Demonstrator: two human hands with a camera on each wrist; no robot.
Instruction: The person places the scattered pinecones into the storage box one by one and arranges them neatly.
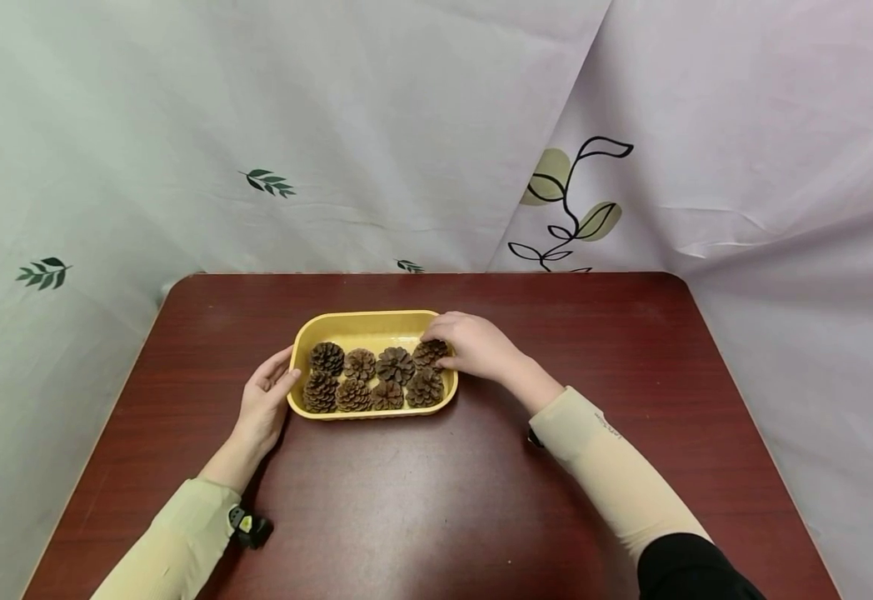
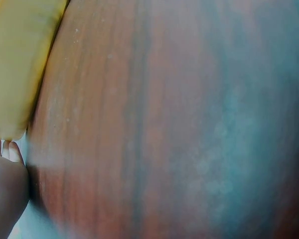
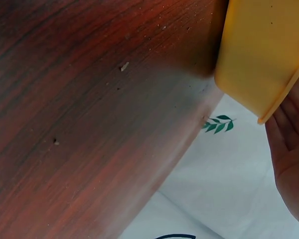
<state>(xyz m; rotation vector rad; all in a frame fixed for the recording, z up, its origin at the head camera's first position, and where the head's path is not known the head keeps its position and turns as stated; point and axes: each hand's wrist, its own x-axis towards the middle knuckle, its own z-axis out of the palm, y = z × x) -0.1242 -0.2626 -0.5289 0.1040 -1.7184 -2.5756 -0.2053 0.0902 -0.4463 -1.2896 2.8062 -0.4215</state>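
A yellow plastic tray (image 1: 369, 318) sits on the table and holds several brown pine cones in two rows. At its left end my left hand (image 1: 262, 408) grips the side, thumb at the rim and fingers along the outer wall. My right hand (image 1: 481, 346) reaches over the right end and pinches the back-right pine cone (image 1: 429, 353) between thumb and fingers. Just in front of that cone lies another pine cone (image 1: 425, 389). In the right wrist view the tray's outer wall (image 3: 259, 55) hides the cones and the fingertips.
The dark red wooden table (image 1: 436, 500) has rounded back corners. Behind it hangs a pale curtain (image 1: 369, 125) with leaf prints. Small crumbs (image 3: 124, 66) lie on the tabletop in the right wrist view.
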